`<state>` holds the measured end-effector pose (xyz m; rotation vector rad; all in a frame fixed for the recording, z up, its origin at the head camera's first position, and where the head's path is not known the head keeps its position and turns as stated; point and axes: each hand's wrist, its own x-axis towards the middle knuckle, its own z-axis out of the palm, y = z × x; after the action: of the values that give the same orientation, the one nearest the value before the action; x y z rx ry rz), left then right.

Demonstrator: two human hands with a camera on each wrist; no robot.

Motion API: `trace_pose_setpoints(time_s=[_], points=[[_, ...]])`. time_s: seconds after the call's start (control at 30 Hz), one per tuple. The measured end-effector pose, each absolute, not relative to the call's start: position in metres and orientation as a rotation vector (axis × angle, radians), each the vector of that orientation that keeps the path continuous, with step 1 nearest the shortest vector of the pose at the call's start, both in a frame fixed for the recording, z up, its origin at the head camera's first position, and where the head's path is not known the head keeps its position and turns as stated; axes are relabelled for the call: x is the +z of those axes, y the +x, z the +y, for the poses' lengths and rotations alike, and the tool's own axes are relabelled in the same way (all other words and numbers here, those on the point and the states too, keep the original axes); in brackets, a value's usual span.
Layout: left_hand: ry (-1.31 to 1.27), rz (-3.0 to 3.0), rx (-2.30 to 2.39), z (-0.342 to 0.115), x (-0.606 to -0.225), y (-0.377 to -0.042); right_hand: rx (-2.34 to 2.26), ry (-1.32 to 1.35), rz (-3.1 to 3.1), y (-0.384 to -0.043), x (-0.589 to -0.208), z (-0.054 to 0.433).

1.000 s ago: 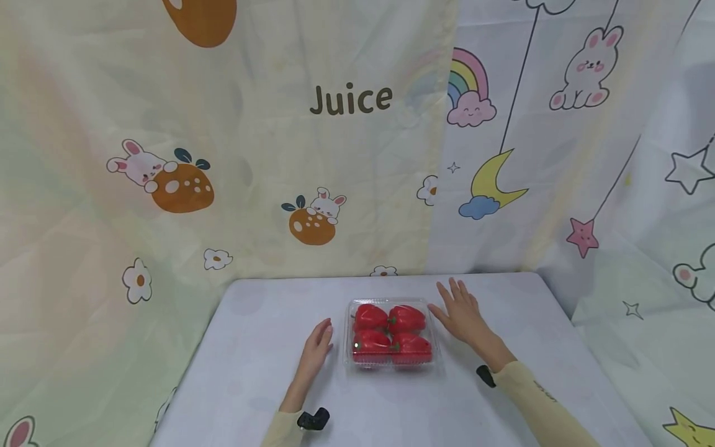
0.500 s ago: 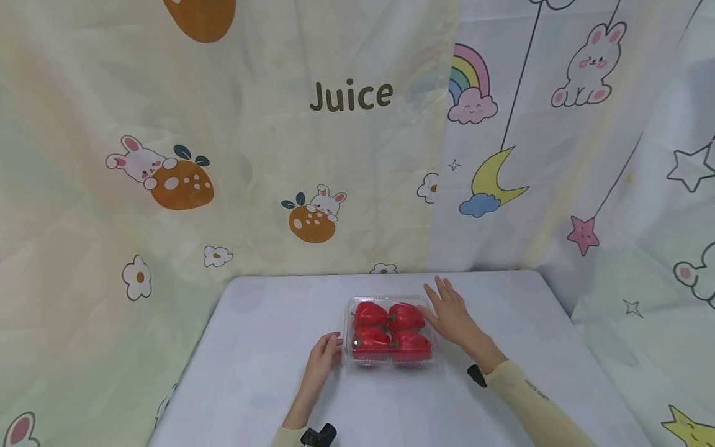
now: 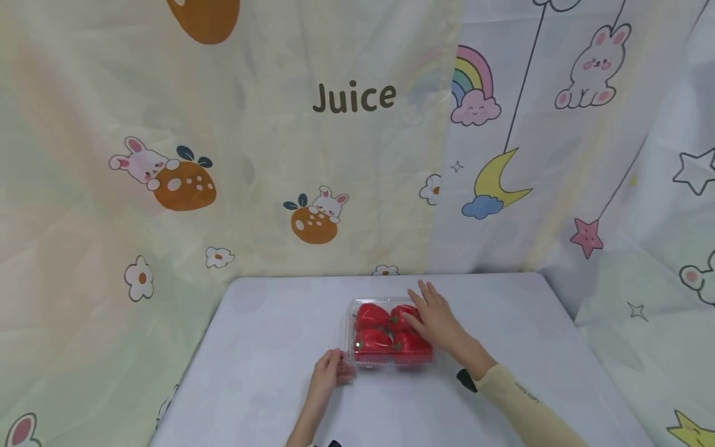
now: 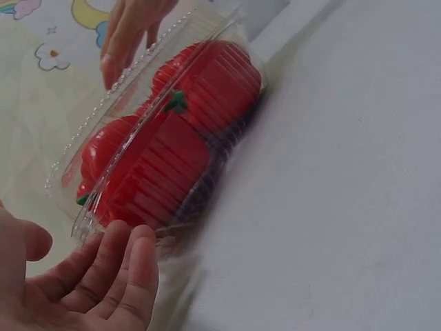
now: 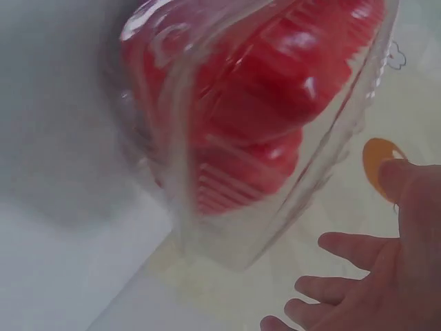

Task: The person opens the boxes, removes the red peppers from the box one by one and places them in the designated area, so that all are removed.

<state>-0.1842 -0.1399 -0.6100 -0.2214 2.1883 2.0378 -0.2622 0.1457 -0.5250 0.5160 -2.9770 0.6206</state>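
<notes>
A clear plastic clamshell box (image 3: 385, 364) with several red bell peppers (image 3: 373, 341) in it lies on the table, its lid down. At its near left corner is my left hand (image 3: 329, 374), fingers loosely bent; in the left wrist view its fingertips (image 4: 142, 241) are right at the box's ribbed side. My right hand (image 3: 438, 321) is spread over the box's right part and covers some of the peppers in the head view. In the right wrist view that hand's fingers (image 5: 355, 248) are extended beside the clear lid (image 5: 241, 238), thumb apart, with nothing in them.
The box stands on a white-covered table (image 3: 268, 323) with rounded far corners. Behind it hangs a printed cloth (image 3: 268, 124) with rabbits, oranges and the word Juice. A second cloth with a moon and stars (image 3: 558, 155) hangs at the right.
My left hand has moved from beside the box to its near left corner. My right hand has moved left from beside the box to over its right part. The box has stayed about in place.
</notes>
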Motion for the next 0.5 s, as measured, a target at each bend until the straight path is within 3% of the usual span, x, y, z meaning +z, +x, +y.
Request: trace_pose_setpoints(time_s=[0.5], points=[[-0.172,2.133,2.028,-0.142,-0.609,-0.181,0.727,0.672,-2.926,-0.242,-0.511,0.111]])
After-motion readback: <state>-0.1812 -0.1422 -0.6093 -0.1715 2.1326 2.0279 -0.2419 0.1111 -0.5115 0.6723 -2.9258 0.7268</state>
